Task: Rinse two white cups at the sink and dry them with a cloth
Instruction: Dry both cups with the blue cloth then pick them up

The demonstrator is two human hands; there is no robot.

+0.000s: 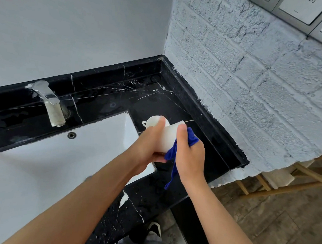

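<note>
My left hand grips a white cup lying on its side above the counter's right part. My right hand presses a blue cloth against that cup, with the thumb on the cup's wall and a strip of cloth hanging down. A second white cup with a small handle stands on the black counter just behind my hands, partly hidden by my left fingers.
A white rectangular sink fills the left, with a chrome faucet behind it. The wet black marble counter ends at a white brick wall on the right. Wooden furniture legs stand on the floor at lower right.
</note>
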